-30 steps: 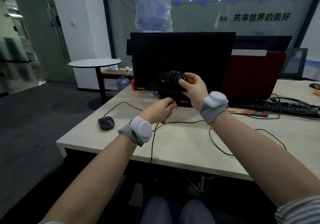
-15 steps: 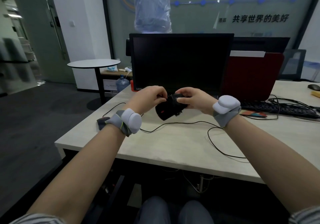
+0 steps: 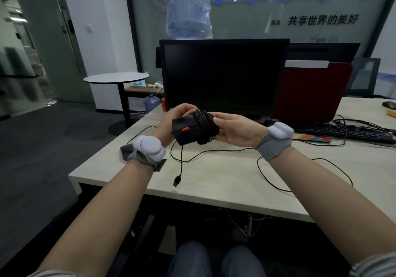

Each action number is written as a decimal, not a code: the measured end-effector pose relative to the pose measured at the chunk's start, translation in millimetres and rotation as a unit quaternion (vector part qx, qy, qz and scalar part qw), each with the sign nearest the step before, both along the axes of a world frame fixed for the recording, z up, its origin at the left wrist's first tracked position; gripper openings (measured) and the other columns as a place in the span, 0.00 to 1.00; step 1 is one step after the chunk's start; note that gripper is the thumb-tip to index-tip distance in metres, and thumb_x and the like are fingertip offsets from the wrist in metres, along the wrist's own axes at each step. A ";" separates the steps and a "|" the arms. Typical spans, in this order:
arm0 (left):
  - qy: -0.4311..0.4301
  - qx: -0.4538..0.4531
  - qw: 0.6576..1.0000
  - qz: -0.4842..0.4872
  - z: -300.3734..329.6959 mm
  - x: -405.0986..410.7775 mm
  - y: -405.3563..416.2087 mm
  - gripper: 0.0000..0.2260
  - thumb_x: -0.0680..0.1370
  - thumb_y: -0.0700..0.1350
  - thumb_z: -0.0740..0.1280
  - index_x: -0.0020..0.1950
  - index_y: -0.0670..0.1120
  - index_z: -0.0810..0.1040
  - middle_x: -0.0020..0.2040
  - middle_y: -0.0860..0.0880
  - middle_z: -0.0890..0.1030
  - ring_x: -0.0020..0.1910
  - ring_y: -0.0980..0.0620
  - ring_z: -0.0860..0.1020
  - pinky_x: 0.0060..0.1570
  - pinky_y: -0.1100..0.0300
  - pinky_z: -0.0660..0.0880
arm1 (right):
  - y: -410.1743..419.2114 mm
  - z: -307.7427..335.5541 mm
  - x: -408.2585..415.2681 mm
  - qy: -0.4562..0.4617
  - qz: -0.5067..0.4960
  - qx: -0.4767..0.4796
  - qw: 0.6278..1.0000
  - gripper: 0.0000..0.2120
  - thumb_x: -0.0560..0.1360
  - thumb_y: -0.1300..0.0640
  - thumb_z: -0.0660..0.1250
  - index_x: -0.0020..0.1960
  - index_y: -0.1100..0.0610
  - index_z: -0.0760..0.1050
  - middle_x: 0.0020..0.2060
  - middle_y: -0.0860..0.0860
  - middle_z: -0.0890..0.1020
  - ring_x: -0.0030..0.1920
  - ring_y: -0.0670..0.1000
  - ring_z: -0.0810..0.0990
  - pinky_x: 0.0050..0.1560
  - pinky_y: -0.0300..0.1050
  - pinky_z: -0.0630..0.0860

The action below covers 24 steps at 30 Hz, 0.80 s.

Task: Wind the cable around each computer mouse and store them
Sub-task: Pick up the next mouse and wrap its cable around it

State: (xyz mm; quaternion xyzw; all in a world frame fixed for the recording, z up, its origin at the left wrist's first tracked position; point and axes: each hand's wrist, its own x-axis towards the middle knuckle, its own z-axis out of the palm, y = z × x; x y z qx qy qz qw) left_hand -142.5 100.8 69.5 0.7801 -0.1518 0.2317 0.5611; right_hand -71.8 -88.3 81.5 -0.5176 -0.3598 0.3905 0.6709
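A pale wood-grain desk (image 3: 214,176) fills the middle of the view, its front edge facing the seated person. At its back stands a wide black flat monitor (image 3: 225,77) with a dark screen, and just to the right of it a dark red partition panel (image 3: 310,92). A black keyboard (image 3: 342,131) lies on the desk below that panel, amid a tangle of thin black leads. Off to the left, apart from the desk, stands a small round white-topped table on a black post (image 3: 116,78).

Both forearms reach forward over the desk, each wearing a grey wrist strap with a white padded block. The left hand (image 3: 177,116) curls round the far side of a black wired computer mouse with a red scroll wheel (image 3: 184,132), fingers wrapped over its top. The right hand (image 3: 233,128) grips the other end, its thumb pressed on the coils and its fingers cupped beneath. The mouse is held in the air between the two hands, above the desk and just in front of the monitor.

The mouse's thin black cable (image 3: 204,124) is wound in many turns round the body. A short loose tail drops from the mouse, ending in a black USB plug (image 3: 176,181) near the desk's front edge.
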 end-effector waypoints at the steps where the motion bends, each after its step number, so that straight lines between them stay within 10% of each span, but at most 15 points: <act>1: -0.005 -0.009 1.000 0.010 -5.2 -0.3 -1.5 0.07 0.76 0.35 0.60 0.50 0.45 0.74 0.45 0.50 0.77 0.43 0.61 0.78 0.44 0.70 0.75 | 2.9 -1.7 -0.6 0.007 -0.010 0.006 1.000 0.14 0.76 0.61 0.58 0.60 0.56 0.72 0.50 0.52 0.79 0.47 0.48 0.81 0.51 0.41 0.80; 6: 0.114 -0.189 0.973 0.065 -19.7 9.1 -19.5 0.13 0.81 0.36 0.52 0.42 0.46 0.71 0.35 0.47 0.74 0.24 0.60 0.73 0.29 0.64 0.69 | 17.2 -1.7 -2.0 0.054 -0.080 0.106 0.990 0.12 0.79 0.64 0.55 0.58 0.56 0.72 0.49 0.53 0.79 0.44 0.48 0.82 0.48 0.41 0.80; 13: 0.277 0.140 0.950 0.027 -15.1 2.0 -23.5 0.13 0.82 0.42 0.52 0.60 0.44 0.74 0.34 0.50 0.74 0.28 0.54 0.68 0.26 0.67 0.65 | 30.0 -1.8 12.0 -0.117 -0.340 0.049 0.932 0.20 0.76 0.65 0.64 0.67 0.62 0.66 0.52 0.54 0.76 0.54 0.53 0.77 0.49 0.42 0.77; 19: 0.218 0.339 0.907 0.122 0.6 -11.4 -7.5 0.12 0.80 0.45 0.56 0.56 0.48 0.78 0.36 0.55 0.75 0.31 0.57 0.71 0.25 0.70 0.65 | 31.1 -7.2 12.4 -0.295 -0.379 -0.073 0.874 0.18 0.74 0.58 0.67 0.64 0.56 0.71 0.57 0.55 0.77 0.57 0.52 0.77 0.57 0.49 0.77; 24: 0.189 0.439 0.852 0.213 5.4 -38.5 24.7 0.10 0.78 0.43 0.59 0.55 0.49 0.76 0.48 0.51 0.80 0.49 0.50 0.77 0.50 0.56 0.74 | 52.2 -13.8 -9.8 -0.395 -0.327 -0.139 0.848 0.18 0.74 0.57 0.67 0.63 0.58 0.72 0.51 0.50 0.78 0.53 0.48 0.76 0.55 0.42 0.74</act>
